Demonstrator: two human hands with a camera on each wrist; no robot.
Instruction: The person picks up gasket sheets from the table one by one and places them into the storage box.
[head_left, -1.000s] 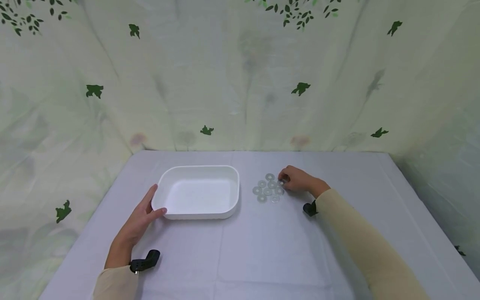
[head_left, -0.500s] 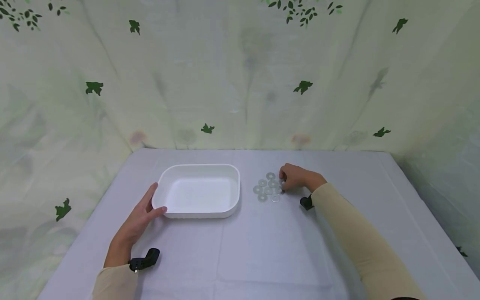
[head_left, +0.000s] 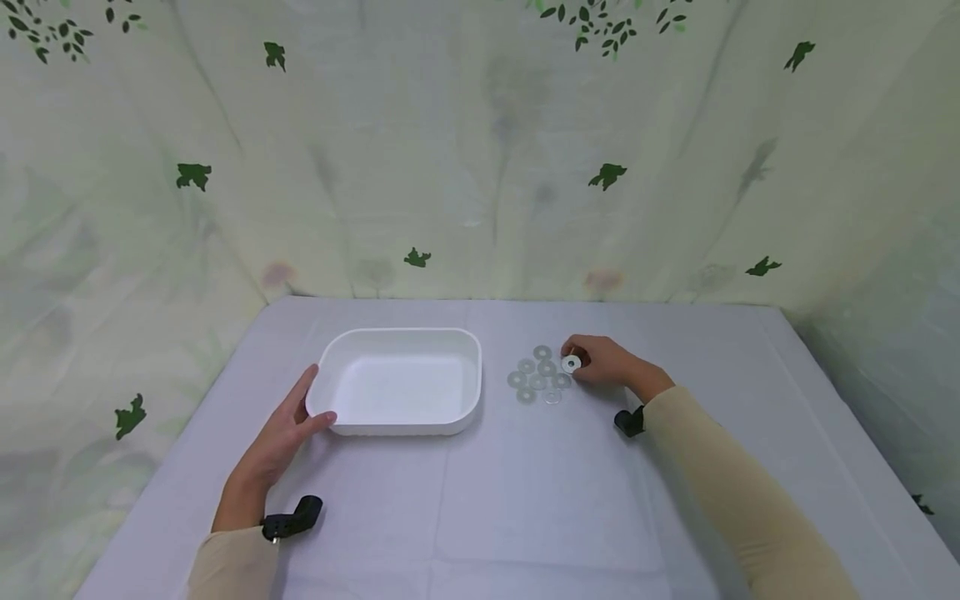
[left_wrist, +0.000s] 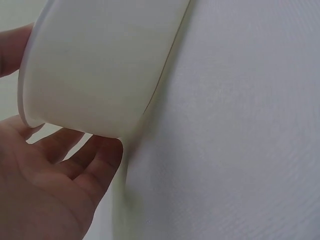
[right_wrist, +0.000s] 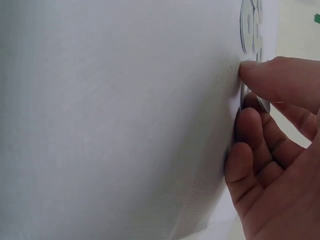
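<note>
My left hand (head_left: 277,442) grips the left end of a white rectangular tub (head_left: 405,429), its thumb over the near corner of the rim. In the left wrist view, the fingers (left_wrist: 102,160) lie against the tub's outer wall (left_wrist: 100,65). My right hand (head_left: 607,362) pinches a flat metal washer (head_left: 577,362), tilted up with its face and centre hole showing. Directly left of that hand, several similar washers (head_left: 537,382) lie flat in a loose cluster. In the right wrist view, the thumb (right_wrist: 275,77) and curled fingers stay low at the tablecloth, with washers (right_wrist: 246,30) just beyond.
A white cloth (head_left: 525,500) covers the table. Behind it hangs a pale curtain (head_left: 450,167) with leaf and bird prints, which also comes round both sides. The inside of the tub is bare. Each wrist wears a black camera mount (head_left: 292,518).
My right hand dipped over the washers at the cluster's right edge, then drew slightly back to the right, one washer now tipped up in its fingers. The left hand keeps its place on the tub.
</note>
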